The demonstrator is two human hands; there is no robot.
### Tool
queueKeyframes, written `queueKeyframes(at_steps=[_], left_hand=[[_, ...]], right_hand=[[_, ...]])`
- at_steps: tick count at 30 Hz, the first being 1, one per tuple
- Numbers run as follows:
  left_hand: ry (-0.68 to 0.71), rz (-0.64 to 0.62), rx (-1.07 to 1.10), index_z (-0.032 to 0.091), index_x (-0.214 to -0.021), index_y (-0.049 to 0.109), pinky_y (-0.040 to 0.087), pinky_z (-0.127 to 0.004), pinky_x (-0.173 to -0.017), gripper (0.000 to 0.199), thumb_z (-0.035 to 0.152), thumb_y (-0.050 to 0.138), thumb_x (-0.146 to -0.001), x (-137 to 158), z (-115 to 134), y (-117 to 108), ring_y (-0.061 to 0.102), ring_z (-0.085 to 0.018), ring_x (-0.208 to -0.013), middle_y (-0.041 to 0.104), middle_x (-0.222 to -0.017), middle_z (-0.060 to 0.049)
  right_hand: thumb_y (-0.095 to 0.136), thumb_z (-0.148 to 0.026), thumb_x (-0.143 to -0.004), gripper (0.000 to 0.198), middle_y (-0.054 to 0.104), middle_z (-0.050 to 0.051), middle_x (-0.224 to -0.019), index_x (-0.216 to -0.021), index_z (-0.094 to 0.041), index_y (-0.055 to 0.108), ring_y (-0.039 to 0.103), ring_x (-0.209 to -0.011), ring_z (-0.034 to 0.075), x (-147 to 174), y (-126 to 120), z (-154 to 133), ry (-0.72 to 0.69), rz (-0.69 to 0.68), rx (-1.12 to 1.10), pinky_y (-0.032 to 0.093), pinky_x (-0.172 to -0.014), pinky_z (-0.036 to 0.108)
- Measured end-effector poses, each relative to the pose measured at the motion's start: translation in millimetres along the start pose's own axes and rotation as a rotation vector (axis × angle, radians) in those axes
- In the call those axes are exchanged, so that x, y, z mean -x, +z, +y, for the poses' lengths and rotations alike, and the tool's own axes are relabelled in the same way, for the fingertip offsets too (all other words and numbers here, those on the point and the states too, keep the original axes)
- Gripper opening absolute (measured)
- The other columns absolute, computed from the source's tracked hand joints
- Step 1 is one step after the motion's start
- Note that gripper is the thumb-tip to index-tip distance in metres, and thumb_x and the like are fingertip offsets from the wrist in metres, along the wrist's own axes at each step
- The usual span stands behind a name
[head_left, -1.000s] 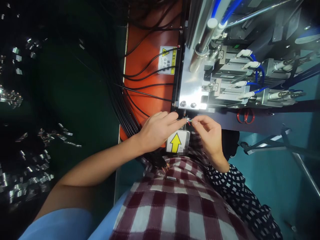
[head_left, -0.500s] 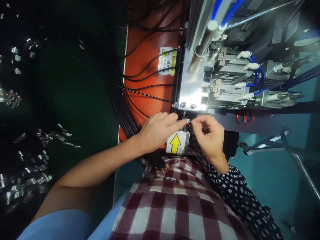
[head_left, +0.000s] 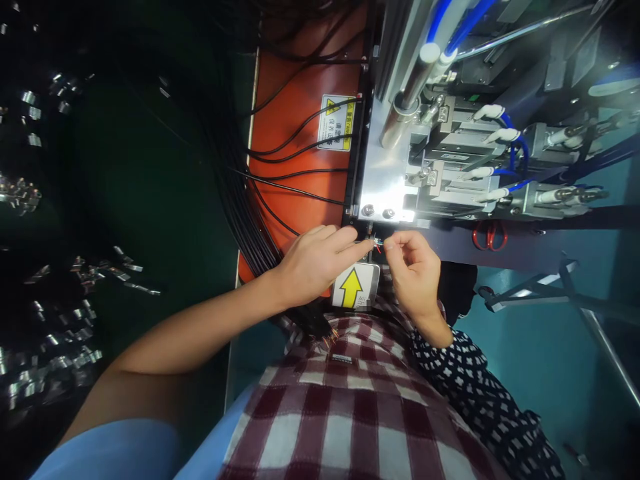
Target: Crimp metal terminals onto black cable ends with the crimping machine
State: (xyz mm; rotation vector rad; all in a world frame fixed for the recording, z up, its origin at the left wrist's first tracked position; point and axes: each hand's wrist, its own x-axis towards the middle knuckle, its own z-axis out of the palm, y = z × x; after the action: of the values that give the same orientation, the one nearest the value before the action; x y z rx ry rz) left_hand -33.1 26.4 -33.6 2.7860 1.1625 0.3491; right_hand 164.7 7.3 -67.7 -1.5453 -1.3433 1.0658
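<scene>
My left hand (head_left: 317, 260) lies over the edge of the machine, its thumb and forefinger closed at the end of a cable whose thin coloured wires (head_left: 377, 244) fan out past the fingertips. From the other side my right hand (head_left: 414, 270) pinches the tips of these wires between thumb and forefinger. One red wire bends downward between the hands. Just above is the shiny metal plate (head_left: 383, 180) of the machine. Below my left fingers sits a label with a yellow arrow (head_left: 351, 288). The cable inside my left hand is mostly hidden.
A thick bundle of black cables (head_left: 235, 200) runs along the orange panel (head_left: 300, 187), several of them reaching the machine's edge. Pneumatic cylinders (head_left: 465, 180) with blue hoses stand at the upper right. Red-handled scissors (head_left: 490, 235) lie on the right. Shiny metal-ended parts (head_left: 55, 360) lie at far left.
My right hand has shifted slightly left, its fingers drawn a little closer together at the wires. The left hand has hardly moved.
</scene>
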Motion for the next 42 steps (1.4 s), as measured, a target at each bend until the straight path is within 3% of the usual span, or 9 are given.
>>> queueKeyframes(at_steps=[14,21,28,31,34,38,42], left_hand=[[0.012,0.028,-0.008,0.02,-0.124,0.062,0.043,-0.028,-0.064,0.032,0.02,0.041,-0.101,-1,0,-1,0.053,-0.016,-0.069,0.062,-0.084,-0.004],[0.024,0.041,0.023,0.019,-0.124,0.062,0.045,-0.028,-0.065,0.031,0.021,0.041,-0.101,0,-1,1,0.054,-0.016,-0.07,0.062,-0.085,-0.004],[0.033,0.08,0.052,0.017,-0.121,0.062,0.047,-0.029,-0.064,0.03,0.02,0.04,-0.101,1,-1,3,0.057,-0.016,-0.07,0.065,-0.086,-0.005],[-0.003,0.126,0.206,0.014,-0.119,0.061,0.051,-0.03,-0.072,0.028,0.018,0.041,-0.1,1,1,-1,0.062,-0.018,-0.08,0.067,-0.092,-0.008],[-0.152,0.131,0.499,0.014,-0.116,0.061,0.052,-0.029,-0.078,0.023,0.018,0.048,-0.098,0,8,-13,0.064,-0.017,-0.088,0.067,-0.099,-0.009],[-0.318,-0.003,0.832,0.016,-0.114,0.063,0.051,-0.024,-0.073,0.024,0.026,0.064,-0.091,-6,20,-33,0.063,-0.013,-0.082,0.068,-0.103,-0.005],[-0.374,0.012,1.017,0.016,-0.097,0.068,0.047,-0.023,-0.071,0.011,0.023,0.062,-0.092,-11,33,-40,0.061,-0.012,-0.078,0.068,-0.089,-0.002]], right_hand=[[0.065,-0.03,-0.087,0.012,0.052,-0.003,-0.066,-0.078,-0.022,0.062,0.045,-0.06,0.012,-2,4,-3,0.072,0.023,-0.148,0.037,-0.052,0.025],[0.061,-0.034,-0.089,0.016,0.052,-0.004,-0.061,-0.081,-0.02,0.064,0.042,-0.049,0.009,-3,-5,-5,0.256,-0.124,-0.338,0.033,-0.047,0.024],[0.07,-0.033,-0.082,0.015,0.053,-0.004,-0.065,-0.078,-0.02,0.064,0.041,-0.053,0.009,2,-2,-7,0.215,-0.064,-0.297,0.032,-0.048,0.024],[0.07,-0.031,-0.082,0.013,0.055,-0.003,-0.065,-0.077,-0.02,0.064,0.04,-0.054,0.01,5,-2,-9,0.163,-0.027,-0.279,0.032,-0.048,0.025],[0.067,-0.029,-0.085,0.011,0.055,-0.003,-0.067,-0.078,-0.021,0.064,0.04,-0.054,0.01,11,-7,-14,0.093,-0.045,-0.283,0.032,-0.049,0.026],[0.064,-0.022,-0.088,0.007,0.055,-0.002,-0.072,-0.081,-0.021,0.064,0.046,-0.06,0.011,20,-16,-24,-0.055,-0.119,-0.264,0.036,-0.055,0.027],[0.064,-0.017,-0.088,0.007,0.055,-0.002,-0.075,-0.083,-0.021,0.063,0.048,-0.063,0.011,27,-22,-35,-0.159,-0.164,-0.238,0.038,-0.057,0.026]])
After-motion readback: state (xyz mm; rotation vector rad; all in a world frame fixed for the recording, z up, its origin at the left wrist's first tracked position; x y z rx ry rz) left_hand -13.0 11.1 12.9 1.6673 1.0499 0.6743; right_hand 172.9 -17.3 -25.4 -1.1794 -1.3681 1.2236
